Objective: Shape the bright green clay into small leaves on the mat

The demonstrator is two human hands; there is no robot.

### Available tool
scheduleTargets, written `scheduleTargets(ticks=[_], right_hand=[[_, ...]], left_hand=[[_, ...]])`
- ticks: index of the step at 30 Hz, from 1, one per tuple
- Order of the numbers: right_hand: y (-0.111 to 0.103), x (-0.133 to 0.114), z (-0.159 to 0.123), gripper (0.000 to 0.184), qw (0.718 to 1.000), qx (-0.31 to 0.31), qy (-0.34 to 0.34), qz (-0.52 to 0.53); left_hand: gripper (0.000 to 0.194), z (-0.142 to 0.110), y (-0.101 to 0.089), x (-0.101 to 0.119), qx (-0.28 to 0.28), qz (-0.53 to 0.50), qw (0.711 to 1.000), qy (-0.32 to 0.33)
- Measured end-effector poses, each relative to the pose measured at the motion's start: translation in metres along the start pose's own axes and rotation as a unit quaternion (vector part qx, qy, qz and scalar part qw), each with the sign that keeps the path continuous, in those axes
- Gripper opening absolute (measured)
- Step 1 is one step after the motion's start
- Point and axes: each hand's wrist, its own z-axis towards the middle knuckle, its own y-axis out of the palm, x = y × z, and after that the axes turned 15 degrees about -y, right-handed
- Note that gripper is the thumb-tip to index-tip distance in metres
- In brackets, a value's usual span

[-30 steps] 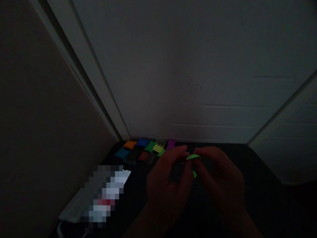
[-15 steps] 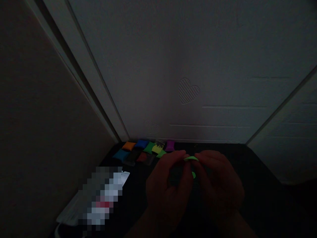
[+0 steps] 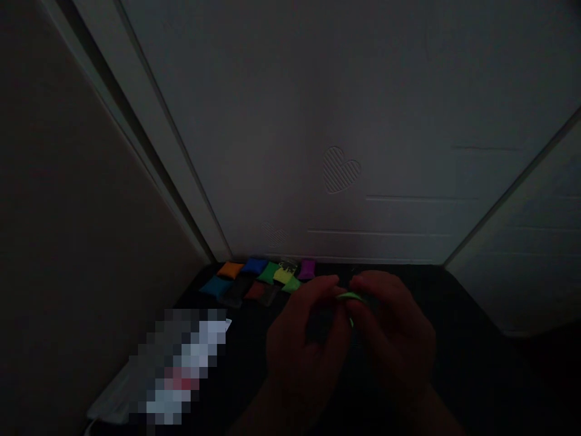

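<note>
A thin, curved piece of light green clay (image 3: 350, 296) is pinched between the fingertips of both hands over the dark tabletop. My left hand (image 3: 308, 342) grips its left end with thumb and forefinger. On the other side, my right hand (image 3: 394, 336) has its thumb and fingers closed on the right end, covering part of it. Just below, a second bright green bit (image 3: 351, 323) peeks out between the thumbs, mostly hidden. Nearest my left hand lies a light green packet (image 3: 292, 284).
Along the back edge of the dark table (image 3: 385, 275) lie several small packets, among them orange (image 3: 230, 269), blue (image 3: 254, 265), teal (image 3: 215, 285) and purple (image 3: 307, 269). A blurred white package (image 3: 111, 399) is at left. A pale panel (image 3: 399, 121) with embossed hearts rises behind.
My right hand has come closer to the left, its thumb moving in beneath the clay. The lower green bit is more covered now. The view has shifted slightly.
</note>
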Motion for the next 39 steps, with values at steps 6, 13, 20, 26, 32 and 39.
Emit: scheduleTargets(ticks=[6, 13, 20, 26, 32, 39], right_hand=[[0.0008, -0.0018, -0.0019, 0.024, 0.999, 0.029, 0.016, 0.014], [-0.0005, -0.0009, -0.0024, 0.021, 0.997, 0.007, 0.048, 0.065], [0.0028, -0.0025, -0.0011, 0.022, 0.999, 0.028, 0.033, 0.018], [0.0017, -0.0026, -0.0015, 0.025, 0.999, 0.019, 0.017, 0.019], [0.0011, -0.0018, -0.0028, 0.026, 1.0, 0.019, -0.018, 0.001], [0.0021, -0.0001, -0.0041, 0.023, 0.998, 0.045, 0.021, 0.037]], left_hand=[[0.035, 0.0011, -0.0009, 0.0009, -0.008, 0.004, 1.0, 0.017], [0.032, -0.0014, -0.0041, 0.0029, 0.022, 0.048, 0.997, 0.062], [0.028, 0.0001, -0.0038, 0.0035, 0.037, 0.06, 0.996, 0.063], [0.028, -0.0003, -0.0036, 0.0048, 0.042, 0.071, 0.994, 0.071], [0.028, -0.0006, -0.0034, 0.0062, 0.028, 0.064, 0.996, 0.062], [0.031, -0.0008, -0.0022, 0.005, 0.035, 0.035, 0.998, 0.046]])
